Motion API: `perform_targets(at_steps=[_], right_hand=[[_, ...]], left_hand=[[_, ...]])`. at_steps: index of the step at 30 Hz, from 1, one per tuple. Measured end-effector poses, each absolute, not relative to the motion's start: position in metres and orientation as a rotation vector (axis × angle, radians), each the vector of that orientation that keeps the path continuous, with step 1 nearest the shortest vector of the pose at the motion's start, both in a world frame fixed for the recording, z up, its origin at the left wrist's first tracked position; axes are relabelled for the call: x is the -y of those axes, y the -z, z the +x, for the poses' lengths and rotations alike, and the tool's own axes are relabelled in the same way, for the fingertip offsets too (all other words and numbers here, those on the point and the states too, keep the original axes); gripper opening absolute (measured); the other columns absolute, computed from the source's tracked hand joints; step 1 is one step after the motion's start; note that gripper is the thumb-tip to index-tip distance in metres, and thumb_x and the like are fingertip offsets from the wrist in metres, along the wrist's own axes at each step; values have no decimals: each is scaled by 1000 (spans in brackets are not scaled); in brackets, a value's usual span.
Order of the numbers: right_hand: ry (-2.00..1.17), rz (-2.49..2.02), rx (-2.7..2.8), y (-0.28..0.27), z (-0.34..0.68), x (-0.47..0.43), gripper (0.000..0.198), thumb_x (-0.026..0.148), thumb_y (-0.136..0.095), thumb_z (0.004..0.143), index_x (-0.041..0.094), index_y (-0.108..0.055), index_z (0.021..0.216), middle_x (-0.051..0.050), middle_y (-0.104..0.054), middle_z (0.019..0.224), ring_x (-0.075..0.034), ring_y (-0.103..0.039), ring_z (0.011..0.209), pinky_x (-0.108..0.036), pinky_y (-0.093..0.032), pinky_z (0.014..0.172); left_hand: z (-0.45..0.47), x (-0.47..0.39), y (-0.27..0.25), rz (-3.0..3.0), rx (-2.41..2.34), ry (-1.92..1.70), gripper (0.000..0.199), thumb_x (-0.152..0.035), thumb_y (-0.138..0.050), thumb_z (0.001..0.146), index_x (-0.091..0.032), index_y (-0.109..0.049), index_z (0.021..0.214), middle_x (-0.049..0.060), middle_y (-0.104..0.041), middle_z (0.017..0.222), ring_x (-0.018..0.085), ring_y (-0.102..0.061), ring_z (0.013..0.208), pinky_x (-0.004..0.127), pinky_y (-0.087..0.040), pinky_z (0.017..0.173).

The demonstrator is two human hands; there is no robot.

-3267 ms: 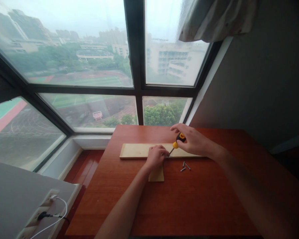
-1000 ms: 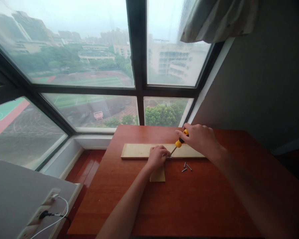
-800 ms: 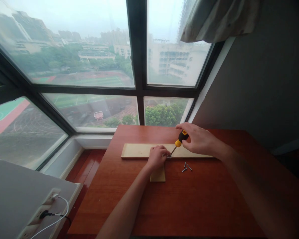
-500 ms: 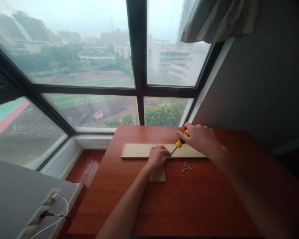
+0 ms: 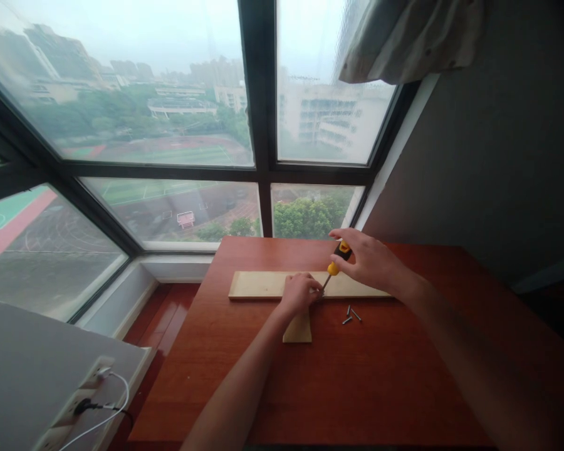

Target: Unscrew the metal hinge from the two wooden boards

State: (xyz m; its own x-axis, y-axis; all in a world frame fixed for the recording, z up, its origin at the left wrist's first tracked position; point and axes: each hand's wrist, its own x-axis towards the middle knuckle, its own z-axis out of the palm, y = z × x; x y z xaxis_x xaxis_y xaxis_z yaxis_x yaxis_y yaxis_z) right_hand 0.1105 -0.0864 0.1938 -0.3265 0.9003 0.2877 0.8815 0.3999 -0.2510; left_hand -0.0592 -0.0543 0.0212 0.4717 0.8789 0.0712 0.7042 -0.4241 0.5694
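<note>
A long pale wooden board (image 5: 258, 285) lies across the table, with a shorter wooden piece (image 5: 298, 329) running from it toward me. My left hand (image 5: 299, 294) rests over where the two meet. Its fingers are bent together by a small shiny metal piece (image 5: 321, 293), too small to make out fully. My right hand (image 5: 373, 260) holds a yellow and black screwdriver (image 5: 342, 252) by the handle, thumb and fingers on either side. The screwdriver leans to the right, its tip down at the metal piece beside my left fingertips.
Several loose screws (image 5: 352, 315) lie on the reddish-brown table (image 5: 357, 382) right of the short piece. Windows (image 5: 169, 207) rise behind the table's far edge. Wall sockets (image 5: 78, 404) with plugged-in cables are at the lower left. A curtain (image 5: 413, 41) hangs at the upper right.
The screwdriver handle has shifted left and stands more upright. My right hand has moved slightly left and up, its fingers looser, so more of the handle shows. My left hand stays nearly in place.
</note>
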Motion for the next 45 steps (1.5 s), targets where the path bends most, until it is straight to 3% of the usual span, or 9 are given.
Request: perform_targets(at_steps=[6,9,13,20,23,27,32,38,45], right_hand=[[223,-2116,2235,-203,101,90,42,55,-42,89,21,-62,101,-10,-70,80,-27,-66,74,-31,-41,62],[162,-1975,2336,-206,105,92,28,42,-47,86,26,-61,104,-6,-71,93,-24,-66,79,-29,-40,62],[57,-1773,2410,-204,106,94,41,35,-51,82,27,-53,123,-5,-64,122,-23,-64,94,-29,-43,69],[217,-2143,2250,-205,100,92,43,56,-41,89,21,-64,97,-11,-70,81,-27,-66,76,-33,-42,63],[68,-1886,2386,-206,106,94,31,43,-50,85,25,-60,109,-7,-70,101,-24,-66,87,-30,-43,67],[37,-1766,2397,-207,109,94,50,43,-53,83,25,-48,129,-8,-62,126,-25,-60,107,-29,-44,72],[203,-2163,2238,-209,102,92,47,60,-40,88,21,-63,101,-10,-70,82,-27,-66,76,-30,-39,61],[94,-1853,2355,-210,106,96,23,42,-51,85,30,-63,99,-1,-71,87,-20,-64,75,-26,-34,57],[-101,-1629,2397,-219,115,99,27,22,-55,77,28,-65,101,1,-70,96,-15,-63,80,-23,-40,65]], left_hand=[[-60,54,-21,2227,-1321,-517,13,-34,-67,77,-30,-76,86,1,-70,96,21,-59,95,33,-35,85],[-60,53,-20,2211,-1320,-542,12,-33,-68,75,-30,-76,84,0,-71,93,20,-60,93,32,-36,85],[-59,52,-18,2205,-1324,-568,11,-32,-69,74,-31,-76,83,-1,-71,91,19,-61,91,32,-36,86],[-60,54,-18,2209,-1321,-594,11,-32,-69,74,-29,-76,83,-1,-71,91,18,-62,89,31,-36,83],[-60,55,-18,2208,-1321,-598,11,-33,-69,74,-29,-76,82,-1,-72,91,18,-62,90,31,-36,83],[-59,55,-19,2207,-1330,-597,11,-33,-69,74,-29,-76,82,-1,-71,91,19,-61,91,31,-36,83],[-59,56,-20,2209,-1333,-585,12,-32,-69,74,-29,-76,84,-1,-71,92,18,-61,91,30,-36,83],[-59,56,-17,2205,-1332,-612,10,-32,-70,75,-30,-75,83,-1,-71,91,18,-61,92,31,-35,84],[-60,56,-18,2149,-1304,-674,11,-31,-71,74,-28,-76,83,0,-70,89,17,-61,86,27,-40,78]])
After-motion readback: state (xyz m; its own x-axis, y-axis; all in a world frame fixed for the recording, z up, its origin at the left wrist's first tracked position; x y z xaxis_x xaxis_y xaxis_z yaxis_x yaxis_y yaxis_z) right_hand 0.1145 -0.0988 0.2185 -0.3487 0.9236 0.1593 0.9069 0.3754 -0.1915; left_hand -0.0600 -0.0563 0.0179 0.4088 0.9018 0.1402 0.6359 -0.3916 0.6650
